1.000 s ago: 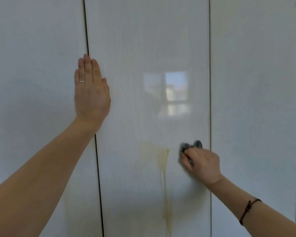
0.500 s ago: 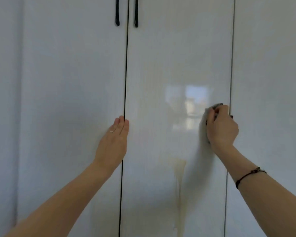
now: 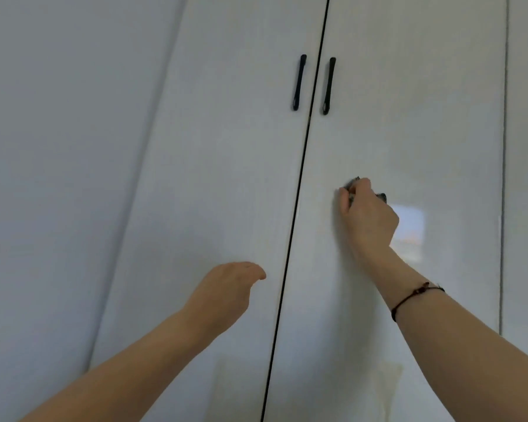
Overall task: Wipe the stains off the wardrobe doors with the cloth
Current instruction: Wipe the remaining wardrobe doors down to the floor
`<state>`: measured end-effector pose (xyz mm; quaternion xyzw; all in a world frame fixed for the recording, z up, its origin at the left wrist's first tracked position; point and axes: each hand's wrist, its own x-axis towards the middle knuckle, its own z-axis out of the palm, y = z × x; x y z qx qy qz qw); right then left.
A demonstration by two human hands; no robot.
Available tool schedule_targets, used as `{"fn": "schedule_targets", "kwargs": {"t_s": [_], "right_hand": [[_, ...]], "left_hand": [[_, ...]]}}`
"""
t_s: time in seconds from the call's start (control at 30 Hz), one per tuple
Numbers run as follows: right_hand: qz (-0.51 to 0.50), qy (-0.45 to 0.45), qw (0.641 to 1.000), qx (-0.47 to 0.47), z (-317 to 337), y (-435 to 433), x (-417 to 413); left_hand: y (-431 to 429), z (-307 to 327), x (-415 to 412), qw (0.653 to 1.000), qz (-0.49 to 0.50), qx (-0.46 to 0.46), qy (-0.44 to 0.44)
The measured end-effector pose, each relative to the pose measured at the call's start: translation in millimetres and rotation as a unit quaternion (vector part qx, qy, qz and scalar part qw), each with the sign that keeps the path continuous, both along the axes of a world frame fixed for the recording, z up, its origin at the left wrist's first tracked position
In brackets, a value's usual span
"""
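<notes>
Cloth [image 3: 381, 196], gripped in right hand [image 3: 368, 214], pressed wardrobe door [image 3: 409, 132]; left hand [image 3: 226, 287] hung relaxed, empty; lower-right stain [image 3: 387, 379] was unwiped.

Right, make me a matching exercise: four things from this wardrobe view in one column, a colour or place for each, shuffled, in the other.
1 cloth
2 handles
3 stain
4 bracelet

A dark, round the right wrist
B black, upright, high up
C yellowish, low on the right door
D gripped in the right hand

Pairs: 1-D, 2-B, 3-C, 4-A
</notes>
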<state>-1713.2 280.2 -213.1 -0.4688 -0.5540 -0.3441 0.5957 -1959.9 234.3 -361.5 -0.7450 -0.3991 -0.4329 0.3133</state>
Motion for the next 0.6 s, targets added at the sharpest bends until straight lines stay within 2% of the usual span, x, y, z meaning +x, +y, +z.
{"fn": "schedule_targets", "kwargs": {"t_s": [0.13, 0.27, 0.43, 0.53, 0.6], "right_hand": [[0.007, -0.072, 0.996, 0.052, 40, 18, -67], [-0.010, -0.190, 0.979, 0.072, -3, 29, -101], [0.019, -0.326, 0.940, 0.095, -135, 27, -86], [0.059, -0.419, 0.906, 0.035, -247, 27, -78], [0.074, -0.446, 0.891, -0.028, -307, 22, -70]], "left_hand": [[1, 5, -17, 0.998, 0.020, -0.024, -0.051], [7, -9, -27, 0.990, 0.044, -0.057, -0.119], [4, -52, -19, 0.982, 0.043, -0.102, -0.151], [1, -85, -11, 0.980, 0.043, -0.132, -0.143], [-3, -104, -9, 0.979, 0.042, -0.152, -0.130]]}}
